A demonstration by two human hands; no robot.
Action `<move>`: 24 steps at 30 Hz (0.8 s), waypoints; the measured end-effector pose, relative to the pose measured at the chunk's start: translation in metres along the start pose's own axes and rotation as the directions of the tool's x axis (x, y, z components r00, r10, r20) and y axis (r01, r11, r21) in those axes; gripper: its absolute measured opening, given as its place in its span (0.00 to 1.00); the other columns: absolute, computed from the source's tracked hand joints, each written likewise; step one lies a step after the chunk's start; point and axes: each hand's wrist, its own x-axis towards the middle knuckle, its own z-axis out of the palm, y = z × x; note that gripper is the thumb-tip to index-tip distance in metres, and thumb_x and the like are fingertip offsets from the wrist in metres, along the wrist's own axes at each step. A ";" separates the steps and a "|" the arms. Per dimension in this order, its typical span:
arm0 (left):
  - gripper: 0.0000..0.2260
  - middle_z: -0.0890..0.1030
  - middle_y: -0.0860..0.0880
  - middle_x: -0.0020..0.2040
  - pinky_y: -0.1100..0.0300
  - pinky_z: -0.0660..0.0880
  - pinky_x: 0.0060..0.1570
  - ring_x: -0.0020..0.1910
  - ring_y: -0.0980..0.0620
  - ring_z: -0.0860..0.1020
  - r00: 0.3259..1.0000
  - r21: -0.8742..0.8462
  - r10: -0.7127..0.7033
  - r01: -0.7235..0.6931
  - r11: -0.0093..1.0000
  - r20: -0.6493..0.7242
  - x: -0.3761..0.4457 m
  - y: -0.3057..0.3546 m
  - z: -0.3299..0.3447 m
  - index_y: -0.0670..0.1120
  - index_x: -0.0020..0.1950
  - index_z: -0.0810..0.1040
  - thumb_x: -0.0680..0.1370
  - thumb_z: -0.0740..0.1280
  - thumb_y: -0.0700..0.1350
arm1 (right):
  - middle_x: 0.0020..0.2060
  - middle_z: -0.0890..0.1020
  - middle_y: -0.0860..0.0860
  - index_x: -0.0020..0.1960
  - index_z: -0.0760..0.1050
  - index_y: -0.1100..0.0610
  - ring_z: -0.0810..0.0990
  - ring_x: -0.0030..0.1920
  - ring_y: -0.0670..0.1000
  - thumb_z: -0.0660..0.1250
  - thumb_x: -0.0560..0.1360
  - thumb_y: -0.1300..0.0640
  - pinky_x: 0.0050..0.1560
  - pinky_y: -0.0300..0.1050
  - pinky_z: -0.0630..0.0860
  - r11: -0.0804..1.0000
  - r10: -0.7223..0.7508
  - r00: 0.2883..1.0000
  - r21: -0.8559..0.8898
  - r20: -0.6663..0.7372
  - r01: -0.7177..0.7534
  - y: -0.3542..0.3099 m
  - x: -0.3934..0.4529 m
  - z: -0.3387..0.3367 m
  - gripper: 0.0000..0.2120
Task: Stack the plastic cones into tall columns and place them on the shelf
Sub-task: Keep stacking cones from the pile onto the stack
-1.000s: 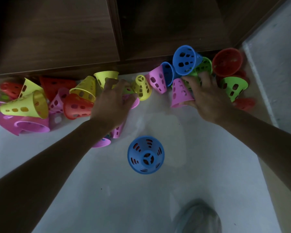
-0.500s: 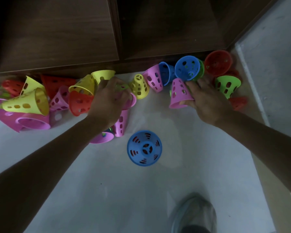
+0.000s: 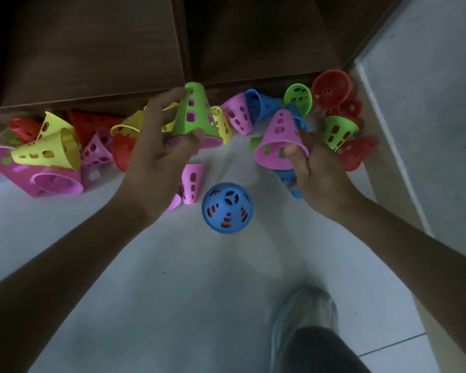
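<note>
Left hand [image 3: 156,154] gripping green cone [image 3: 193,114], tip pointing far. Right hand [image 3: 318,179] pinching pink cone [image 3: 280,138], tip likewise far. Upright blue cone [image 3: 227,208] between and nearer, about level with both hands.

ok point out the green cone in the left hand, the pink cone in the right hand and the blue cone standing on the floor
green cone [image 3: 190,114], head view, on its side wall by the holes
pink cone [image 3: 280,135], head view, on its side wall below the holes
blue cone [image 3: 227,208], head view, on its upper wall near the tip
</note>
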 end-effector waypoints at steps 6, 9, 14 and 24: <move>0.29 0.72 0.45 0.73 0.46 0.78 0.62 0.70 0.42 0.74 0.992 -0.076 0.105 -0.101 0.992 0.063 -0.044 0.021 0.009 0.52 0.77 0.61 0.78 0.66 0.41 | 0.56 0.79 0.51 0.59 0.72 0.43 0.81 0.56 0.50 0.50 0.77 0.35 0.35 0.45 0.83 0.904 0.183 0.983 0.394 -0.003 -0.167 -0.032 -0.034 0.004 0.21; 0.34 0.70 0.47 0.75 0.46 0.78 0.63 0.72 0.45 0.73 0.987 -0.055 0.131 -0.126 0.990 0.094 -0.062 0.022 0.013 0.53 0.79 0.58 0.76 0.70 0.43 | 0.52 0.79 0.41 0.53 0.71 0.38 0.82 0.53 0.48 0.49 0.77 0.37 0.35 0.46 0.83 0.847 0.217 0.976 0.500 -0.010 -0.184 -0.043 -0.050 0.003 0.14; 0.40 0.69 0.50 0.73 0.51 0.77 0.65 0.73 0.52 0.70 0.978 0.095 0.161 -0.175 0.980 0.133 -0.078 0.013 0.019 0.54 0.79 0.57 0.73 0.75 0.43 | 0.40 0.80 0.26 0.51 0.71 0.37 0.82 0.46 0.36 0.46 0.81 0.38 0.36 0.51 0.85 0.844 0.238 0.971 0.498 -0.015 -0.199 -0.054 -0.072 0.000 0.14; 0.33 0.74 0.61 0.67 0.72 0.71 0.59 0.65 0.66 0.73 0.983 0.354 0.136 -0.171 0.919 0.122 -0.082 0.009 0.020 0.56 0.77 0.63 0.75 0.73 0.56 | 0.34 0.81 0.31 0.50 0.67 0.39 0.83 0.37 0.39 0.44 0.78 0.39 0.32 0.38 0.82 0.796 0.271 0.961 0.573 -0.048 -0.196 -0.082 -0.098 -0.007 0.14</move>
